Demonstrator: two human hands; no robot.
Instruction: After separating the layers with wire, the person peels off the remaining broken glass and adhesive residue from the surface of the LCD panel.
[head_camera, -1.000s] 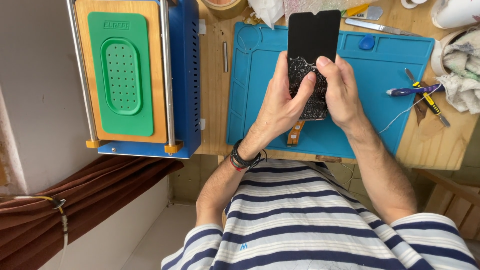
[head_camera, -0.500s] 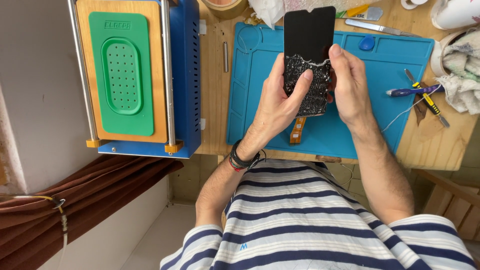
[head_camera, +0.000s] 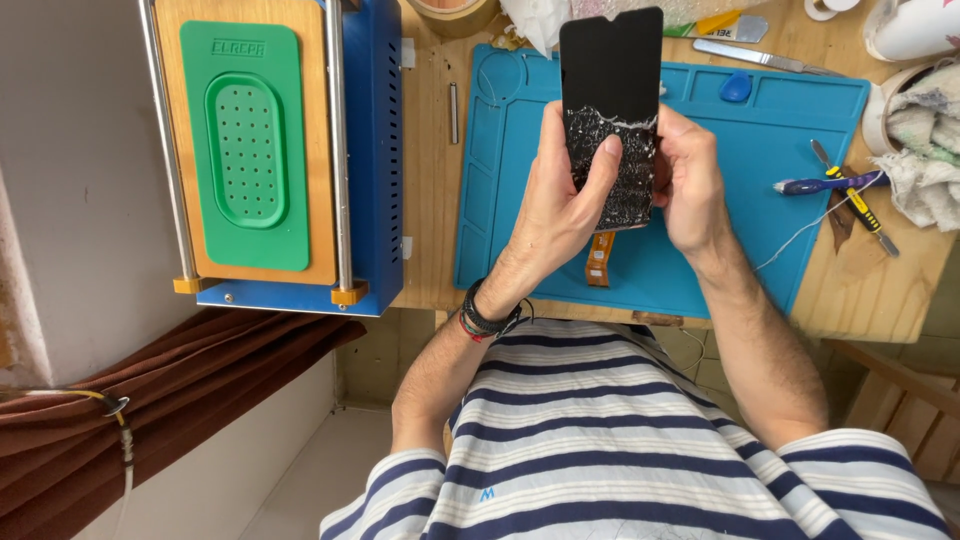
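A black phone screen panel (head_camera: 610, 75) is held upright over the blue work mat (head_camera: 800, 130). Its lower half is covered in cracked, whitish residue, and an orange flex ribbon (head_camera: 598, 260) hangs from its bottom edge. My left hand (head_camera: 560, 205) grips the panel's left side, thumb pressed on the residue. My right hand (head_camera: 690, 185) holds the right edge from behind. A dark bracelet sits on my left wrist.
A blue machine with a wooden plate and a green perforated pad (head_camera: 248, 140) stands at the left. A blue-handled tool (head_camera: 825, 184), a yellow-and-black screwdriver (head_camera: 860, 210), a metal spatula (head_camera: 755, 55), a blue pick (head_camera: 736, 88) and crumpled cloths (head_camera: 925, 145) lie at the right. A brown curtain (head_camera: 150, 400) hangs lower left.
Both hands have lifted the panel slightly and shifted it left; more of the residue-covered lower half now shows. My left thumb has slid up its face.
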